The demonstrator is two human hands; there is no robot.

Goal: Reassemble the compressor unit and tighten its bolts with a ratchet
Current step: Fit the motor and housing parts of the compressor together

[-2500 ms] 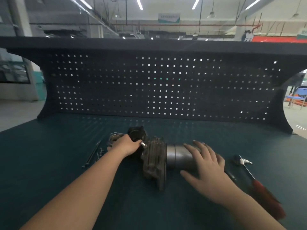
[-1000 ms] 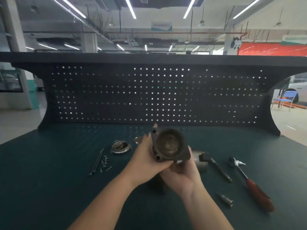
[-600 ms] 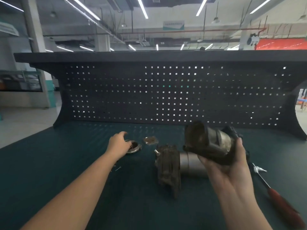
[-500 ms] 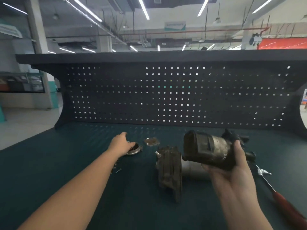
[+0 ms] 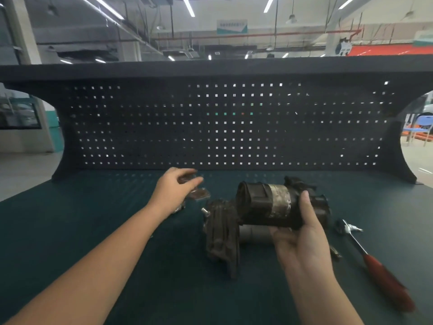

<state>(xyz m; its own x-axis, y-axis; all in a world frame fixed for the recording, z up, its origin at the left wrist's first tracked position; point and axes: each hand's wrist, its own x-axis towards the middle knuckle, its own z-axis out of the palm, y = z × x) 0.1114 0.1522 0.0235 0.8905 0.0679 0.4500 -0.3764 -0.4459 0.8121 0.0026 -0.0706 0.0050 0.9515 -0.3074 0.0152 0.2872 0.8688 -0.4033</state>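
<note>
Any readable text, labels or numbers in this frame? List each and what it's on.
None can be read.
Hanging ceiling sign: white and teal, its lettering too small and blurred to read.
Silver band on the compressor housing held in the right hand: dark marks, blurred, unreadable.
Ratchet, pegboard: no text visible.

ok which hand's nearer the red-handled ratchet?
Right. The right hand holds the motor housing just beside the ratchet; the left hand is far across the bench.
</note>
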